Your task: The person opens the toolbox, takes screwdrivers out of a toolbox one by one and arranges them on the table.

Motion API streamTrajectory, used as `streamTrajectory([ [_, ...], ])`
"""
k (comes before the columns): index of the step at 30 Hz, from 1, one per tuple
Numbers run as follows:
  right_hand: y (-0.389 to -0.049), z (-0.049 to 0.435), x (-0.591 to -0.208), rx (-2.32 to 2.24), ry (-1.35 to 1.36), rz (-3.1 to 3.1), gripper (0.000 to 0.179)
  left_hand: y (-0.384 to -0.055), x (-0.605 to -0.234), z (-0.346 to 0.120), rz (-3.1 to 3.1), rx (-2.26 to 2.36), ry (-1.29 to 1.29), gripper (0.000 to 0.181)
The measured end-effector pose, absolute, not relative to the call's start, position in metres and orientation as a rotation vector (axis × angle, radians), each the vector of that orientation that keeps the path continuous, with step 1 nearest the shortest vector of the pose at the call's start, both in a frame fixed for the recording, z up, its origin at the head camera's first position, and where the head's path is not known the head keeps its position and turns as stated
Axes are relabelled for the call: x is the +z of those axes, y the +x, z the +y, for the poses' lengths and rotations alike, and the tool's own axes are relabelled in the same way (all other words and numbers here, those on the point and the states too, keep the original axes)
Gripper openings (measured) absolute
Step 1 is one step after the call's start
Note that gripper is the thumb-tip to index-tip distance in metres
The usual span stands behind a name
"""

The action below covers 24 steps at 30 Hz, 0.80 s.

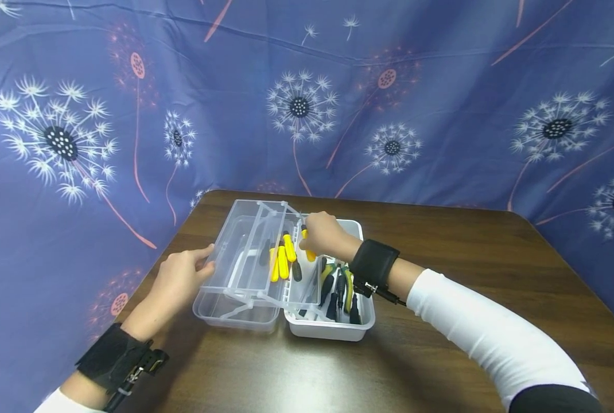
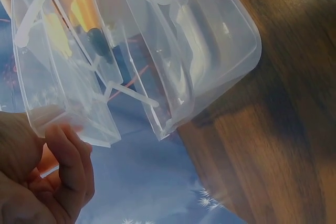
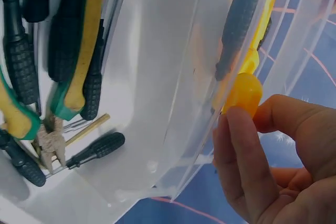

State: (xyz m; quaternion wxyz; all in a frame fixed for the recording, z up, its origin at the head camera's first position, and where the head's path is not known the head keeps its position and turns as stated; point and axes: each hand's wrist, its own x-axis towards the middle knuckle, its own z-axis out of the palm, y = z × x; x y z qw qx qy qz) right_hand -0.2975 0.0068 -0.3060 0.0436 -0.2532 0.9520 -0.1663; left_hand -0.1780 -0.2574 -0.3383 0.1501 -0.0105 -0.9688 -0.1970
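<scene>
A plastic toolbox stands unfolded, with its clear lid to the left and its white base to the right. My left hand pinches the outer edge of the raised clear tray between thumb and fingers. Over the inner tray compartment, my right hand holds a yellow-handled screwdriver by its handle. Beside it in the trays lie several yellow screwdrivers and a dark-handled screwdriver. The held screwdriver's shaft is mostly hidden.
Inside the white base are pliers with green-and-yellow handles and several black-handled screwdrivers. White hinge arms link the trays. The brown wooden table extends to the right, and a blue dandelion-print cloth hangs behind it.
</scene>
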Motion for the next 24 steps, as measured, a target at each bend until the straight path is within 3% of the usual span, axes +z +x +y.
streamTrajectory([
  [5, -0.292, 0.023, -0.302, -0.609, -0.775, 2.900, 0.041, -0.178, -0.339, -0.258, -2.772, -0.526, -0.045, 0.040],
  [12, -0.285, 0.047, -0.303, -0.691, -0.761, 2.926, 0.045, -0.176, -0.337, -0.258, -2.748, -0.512, -0.050, 0.039],
  [19, -0.282, 0.075, -0.305, -0.661, -0.662, 2.948, 0.020, -0.177, -0.340, -0.259, -2.762, -0.536, -0.038, 0.040],
  [22, -0.280, 0.086, -0.307, -0.668, -0.622, 2.946, 0.039, -0.178, -0.340, -0.258, -2.759, -0.541, -0.043, 0.040],
  [24, -0.279, 0.093, -0.310, -0.679, -0.603, 2.947, 0.040, -0.179, -0.341, -0.258, -2.755, -0.540, -0.050, 0.040],
])
